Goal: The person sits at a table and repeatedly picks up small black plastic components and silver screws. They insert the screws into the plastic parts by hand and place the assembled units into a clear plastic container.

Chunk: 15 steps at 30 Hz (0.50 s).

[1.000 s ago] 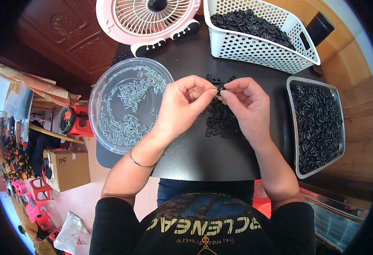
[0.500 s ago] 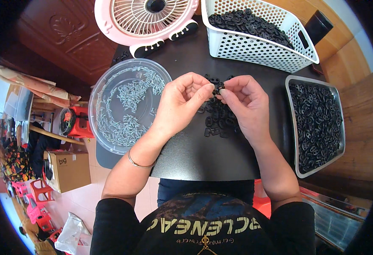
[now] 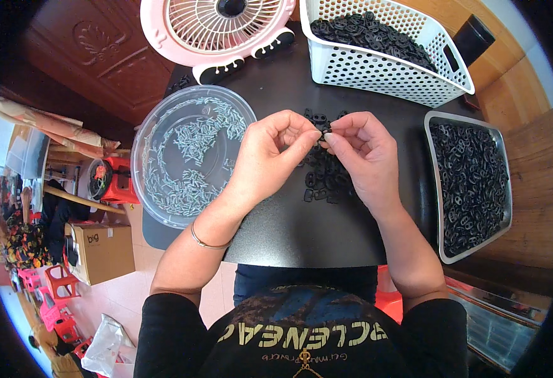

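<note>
Over the dark table my two hands meet fingertip to fingertip. My right hand [image 3: 371, 157] pinches a small black plastic piece [image 3: 325, 134] between thumb and finger. My left hand [image 3: 267, 157] is closed in a pinch against the same piece; whatever lies between its fingertips is too small to make out. Under and behind the hands lies a loose pile of similar black pieces [image 3: 327, 178]. Left of my left hand stands a round clear plastic tub [image 3: 139, 165] with many small silvery screw-like pins [image 3: 194, 142] spread over its bottom.
A white perforated basket [image 3: 377, 83] of black pieces stands at the back right. At the right edge sits a metal-rimmed tray [image 3: 441, 208] full of them. A pink fan [image 3: 155, 38] stands at the back left, and a black cylinder [image 3: 473, 39] is behind the basket.
Both hands stay nearly in place. The fingertips have shifted slightly, and the small black piece between them shows less than before.
</note>
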Each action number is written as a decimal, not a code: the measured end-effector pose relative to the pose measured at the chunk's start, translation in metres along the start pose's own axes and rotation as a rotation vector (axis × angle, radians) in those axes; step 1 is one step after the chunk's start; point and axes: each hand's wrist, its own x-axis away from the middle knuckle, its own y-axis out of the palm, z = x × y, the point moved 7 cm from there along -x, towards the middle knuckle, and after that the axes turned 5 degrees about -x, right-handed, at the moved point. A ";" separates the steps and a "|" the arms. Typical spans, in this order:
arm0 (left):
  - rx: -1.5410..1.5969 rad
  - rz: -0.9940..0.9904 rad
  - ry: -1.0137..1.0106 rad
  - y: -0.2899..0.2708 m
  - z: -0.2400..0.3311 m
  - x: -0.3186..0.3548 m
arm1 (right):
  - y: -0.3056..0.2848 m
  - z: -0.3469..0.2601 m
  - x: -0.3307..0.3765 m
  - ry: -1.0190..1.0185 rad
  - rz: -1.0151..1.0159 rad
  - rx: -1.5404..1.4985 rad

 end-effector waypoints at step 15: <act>-0.343 -0.006 0.137 -0.014 0.013 -0.004 | -0.006 -0.007 -0.005 -0.018 0.006 -0.021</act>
